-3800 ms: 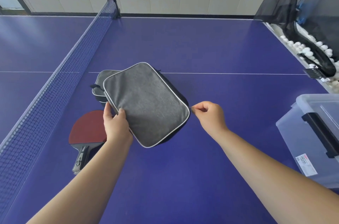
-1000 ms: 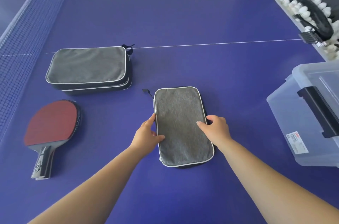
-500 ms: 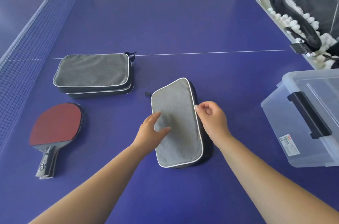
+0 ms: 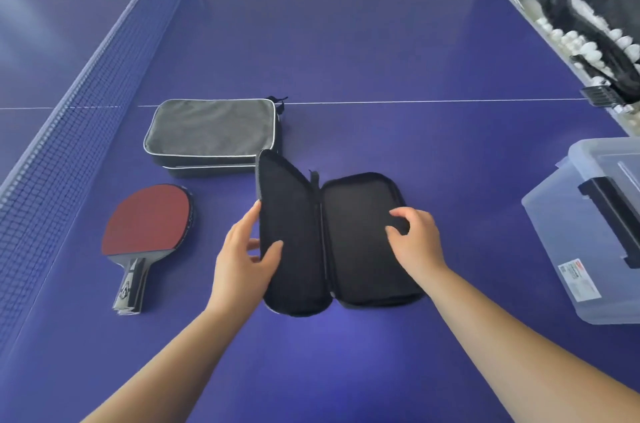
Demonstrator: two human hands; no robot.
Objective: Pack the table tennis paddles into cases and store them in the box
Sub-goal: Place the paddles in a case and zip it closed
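Blue table-tennis table (image 4: 346, 41), net (image 4: 86, 104) running along the left. Left hand (image 4: 242, 260) grips the raised flap of the open case (image 4: 332, 242), thumb inside, fingers behind, propping it up. Right hand (image 4: 415, 239) presses loosely curled fingers on the flat half, likely to pin it down. Case interior looks empty. Paddle (image 4: 145, 225), red face up, lies just left of the case, within reach. Two closed grey cases (image 4: 211, 135) stacked beyond. Lidded clear box (image 4: 595, 232) sits well right.
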